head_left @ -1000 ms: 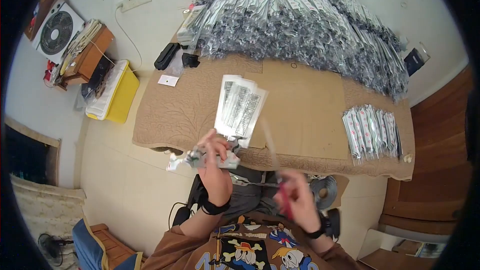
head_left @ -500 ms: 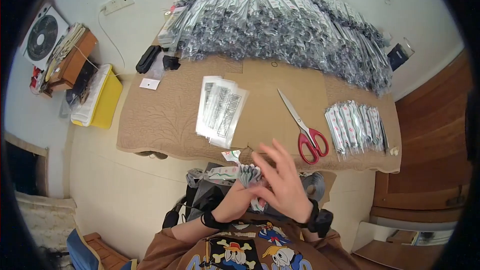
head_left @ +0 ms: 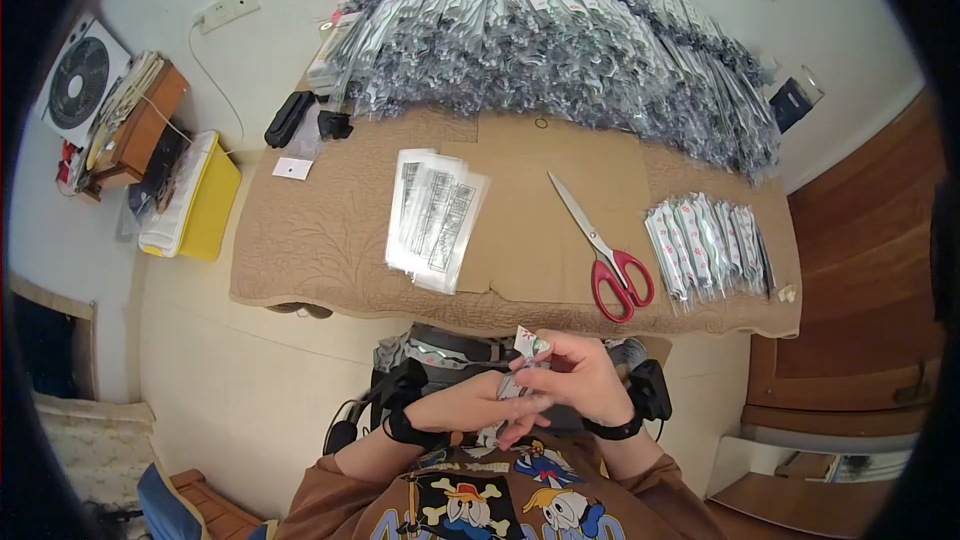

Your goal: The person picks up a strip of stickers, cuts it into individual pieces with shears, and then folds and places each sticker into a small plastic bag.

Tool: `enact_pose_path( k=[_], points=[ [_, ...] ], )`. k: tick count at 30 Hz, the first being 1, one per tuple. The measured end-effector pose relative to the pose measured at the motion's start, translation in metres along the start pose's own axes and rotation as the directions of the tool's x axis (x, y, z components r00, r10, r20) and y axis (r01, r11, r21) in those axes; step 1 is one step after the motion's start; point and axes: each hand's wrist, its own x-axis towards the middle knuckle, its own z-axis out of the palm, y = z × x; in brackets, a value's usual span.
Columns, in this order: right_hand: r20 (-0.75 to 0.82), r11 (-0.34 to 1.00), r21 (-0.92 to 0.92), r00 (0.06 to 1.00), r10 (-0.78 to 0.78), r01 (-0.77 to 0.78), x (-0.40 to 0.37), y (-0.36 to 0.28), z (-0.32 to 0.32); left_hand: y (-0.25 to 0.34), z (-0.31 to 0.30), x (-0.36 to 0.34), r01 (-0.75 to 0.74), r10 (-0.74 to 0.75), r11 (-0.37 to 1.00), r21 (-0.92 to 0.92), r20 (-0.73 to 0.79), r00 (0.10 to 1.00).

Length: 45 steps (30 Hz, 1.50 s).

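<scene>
Right hand [head_left: 583, 380]: spread fingers now closed | left hand [head_left: 475, 406]: holding printed strip [head_left: 527, 343]

The scissors [head_left: 599, 245] are showing red handles and silvery blades, the bin [head_left: 200, 195] is gleaming yellow, and the packets [head_left: 705, 248] are displaying pink marks and green wavy lines on white.

And there's the white strip [head_left: 530, 343], red and green marks showing, mostly hidden between left hand [head_left: 482, 403] and right hand [head_left: 585, 380], just off the bench's [head_left: 325, 240] near edge.
</scene>
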Motion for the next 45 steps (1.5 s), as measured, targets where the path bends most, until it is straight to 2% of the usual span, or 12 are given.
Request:
enact_pose_path(
  k=[3, 10, 13, 17, 22, 24, 28, 32, 34, 38, 41, 45],
  points=[
    [-0.051, 0.999, -0.005, 0.998, -0.032, 0.032, 0.004, 0.003, 0.003, 0.008, 0.005, -0.004, 0.105, -0.049, 0.964, 0.245, -0.226, 0.973],
    [-0.217, 0.947, 0.035, 0.927, -0.305, 0.32, 0.013, -0.006, 0.0, 0.017, 0.004, -0.006, 0.068, 0.018, 0.945, 0.32, -0.257, 0.966],
    [0.116, 0.411, -0.747, 0.71, -0.694, 0.523, 0.012, -0.014, -0.007, 0.016, 0.004, -0.005, 0.024, 0.076, 0.936, 0.351, -0.269, 0.96],
    [0.284, 0.243, -0.771, 0.66, -0.695, 0.588, 0.013, -0.01, -0.004, 0.016, 0.002, -0.006, -0.046, 0.225, 0.882, 0.469, -0.334, 0.915],
    [0.25, 0.245, -0.765, 0.625, -0.74, 0.596, 0.012, 0.002, -0.005, 0.008, -0.016, -0.006, 0.031, 0.056, 0.961, 0.274, -0.302, 0.952],
    [0.079, 0.409, -0.725, 0.657, -0.75, 0.554, 0.009, 0.001, -0.004, 0.011, -0.018, -0.006, 0.069, -0.017, 0.98, 0.188, -0.264, 0.964],
    [-0.252, 0.711, -0.591, 0.751, -0.611, 0.38, -0.003, 0.02, 0.009, 0.018, -0.008, -0.003, -0.187, 0.199, 0.98, 0.07, -0.408, 0.891],
    [-0.206, 0.824, -0.445, 0.856, -0.475, 0.35, 0.01, 0.039, 0.03, 0.01, 0.0, 0.012, -0.337, 0.638, 0.742, 0.58, -0.455, 0.621],
    [-0.122, 0.834, -0.404, 0.882, -0.456, 0.376, 0.012, 0.037, 0.032, 0.01, 0.005, 0.016, -0.405, 0.556, 0.83, 0.383, -0.619, 0.554],
    [-0.238, 0.962, -0.268, 0.971, -0.012, -0.054, 0.01, 0.025, 0.023, 0.021, 0.009, 0.014, -0.666, 0.382, 0.738, -0.107, -0.748, 0.543],
    [0.002, 0.434, -0.846, 0.815, -0.579, 0.31, 0.015, 0.036, 0.013, 0.012, -0.003, 0.012, -0.746, 0.333, 0.545, -0.384, -0.717, 0.612],
    [0.258, 0.139, -0.896, 0.75, -0.609, 0.422, 0.015, 0.004, 0.017, 0.0, -0.025, 0.009, -0.709, 0.364, 0.4, -0.581, -0.609, 0.704]
  ],
)
